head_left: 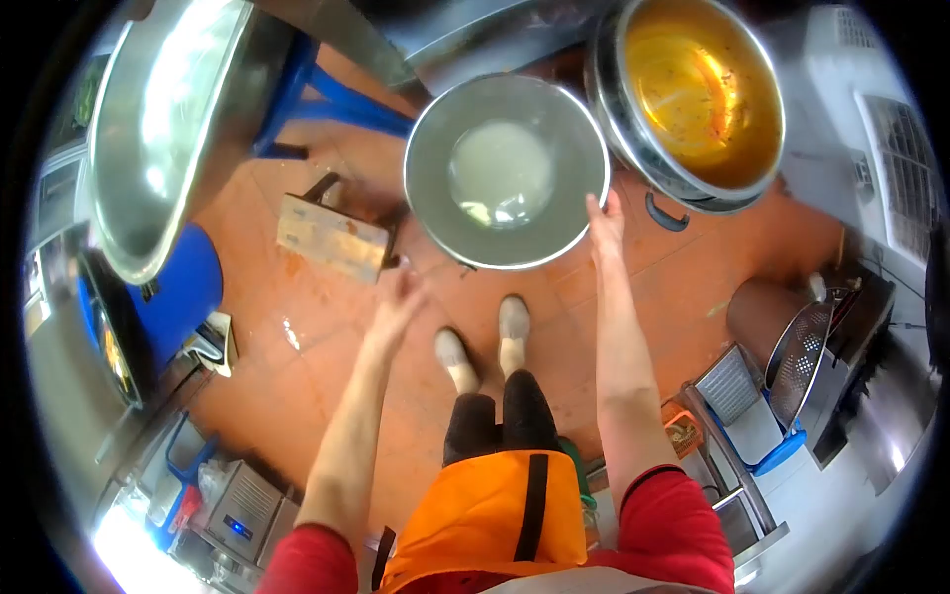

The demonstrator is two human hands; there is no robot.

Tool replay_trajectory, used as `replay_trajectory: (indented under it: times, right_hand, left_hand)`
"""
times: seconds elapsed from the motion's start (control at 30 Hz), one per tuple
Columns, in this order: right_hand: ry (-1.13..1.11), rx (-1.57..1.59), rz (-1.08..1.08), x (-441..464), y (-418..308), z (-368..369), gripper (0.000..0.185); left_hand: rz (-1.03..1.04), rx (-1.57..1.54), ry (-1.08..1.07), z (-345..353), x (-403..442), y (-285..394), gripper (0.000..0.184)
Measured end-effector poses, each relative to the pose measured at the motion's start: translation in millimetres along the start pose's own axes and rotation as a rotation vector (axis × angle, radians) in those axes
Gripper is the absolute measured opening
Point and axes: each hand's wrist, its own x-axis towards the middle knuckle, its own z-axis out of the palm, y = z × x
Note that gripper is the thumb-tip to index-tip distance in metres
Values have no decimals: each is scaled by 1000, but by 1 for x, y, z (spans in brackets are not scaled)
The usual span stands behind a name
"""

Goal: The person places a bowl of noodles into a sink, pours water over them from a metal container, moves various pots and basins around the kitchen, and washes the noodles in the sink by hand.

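A wide grey metal bowl (435, 213) with a bright rim is in the upper middle of the head view. A little cloudy liquid (502, 173) lies at its bottom, with a pale lump at the liquid's edge. My right hand (606, 228) grips the bowl's right rim, thumb on the inside. Below and left of the bowl, apart from its rim, is my left hand (398, 294); motion blurs its fingers. Close beyond that hand, a low wooden stool (332, 236) stands on the floor.
At upper right, a large pot (618, 109) holds amber liquid. A big metal basin (124, 188) is at upper left, near blue plastic legs (341, 99) and a blue bin (188, 292). A perforated strainer (800, 366) sits at right. The tiled floor (287, 386) has wet spots.
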Motion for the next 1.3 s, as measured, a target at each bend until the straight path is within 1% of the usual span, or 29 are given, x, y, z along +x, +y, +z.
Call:
replay_trajectory:
  times: [0.03, 0.1, 0.17, 0.2, 0.27, 0.3, 0.33, 0.37, 0.4, 0.43, 0.5, 0.57, 0.63, 0.7, 0.77, 0.83, 0.9, 0.93, 1.0, 1.17, 1.2, 1.3]
  right_hand:
    - [16, -15, -44, 2, 6, 2, 42]
    - [44, -37, -100, 1, 9, 9, 40]
    - [48, -34, -140, 1, 11, 11, 41]
    - [51, -28, -131, -4, 6, 13, 41]
    - [40, -94, -204, -7, 21, 9, 41]
    - [38, -124, -240, -12, 28, 7, 41]
    - [83, -70, -218, -22, 32, 9, 41]
    - [73, -2, -166, -32, 32, 7, 41]
    - [63, 65, -110, -45, 30, 4, 41]
    - [60, 144, -41, -65, 32, 3, 41]
    - [60, 151, -54, -80, 38, -7, 41]
    - [89, 154, -70, -91, 46, -15, 43]
    - [47, 175, -6, -112, 50, -28, 45]
    - [93, 185, 60, -145, 47, -39, 45]
    - [114, 189, 87, -180, 37, -43, 45]
    - [115, 174, 87, -219, 22, -49, 45]
    - [122, 244, 125, -252, 15, -59, 44]
    - [119, 283, 151, -267, 8, -60, 44]
    - [88, 304, 158, -291, -15, -64, 44]
    - [81, 266, 99, -363, -104, -83, 44]
    - [114, 265, 133, -384, -131, -85, 43]
    - [114, 294, 33, -449, -175, -100, 44]
  left_hand:
    - [-27, 43, 97, 10, 29, 26, 59]
    - [134, 333, 141, 12, 97, 38, 61]
    - [351, 419, 193, 19, 117, 81, 57]
    - [290, 384, 196, 17, 137, 85, 56]
    - [182, 310, 191, 7, 171, 86, 50]
    - [146, 428, 181, 7, 163, 92, 48]
    - [115, 548, 175, 6, 149, 110, 46]
    - [85, 668, 171, 4, 142, 121, 45]
    - [123, 675, 139, -9, 153, 94, 42]
    - [130, 603, 115, -18, 139, 97, 42]
    - [173, 415, 55, -13, 104, 99, 42]
    - [98, 345, 27, -6, 71, 115, 44]
    - [79, 424, 27, -4, 41, 115, 47]
    - [47, 422, -1, -25, 31, 68, 48]
    - [32, 303, -22, -23, -15, 69, 52]
    - [-11, 310, 72, -28, -59, 58, 43]
    - [-9, 253, 83, -15, -115, 92, 42]
    - [-51, 253, 81, -19, -136, 95, 42]
    - [-127, 254, 90, -30, -173, 109, 42]
    - [-79, 161, 99, -29, -265, 161, 39]
    - [-55, 170, 81, -28, -281, 171, 39]
    - [21, 193, 38, -28, -325, 197, 40]
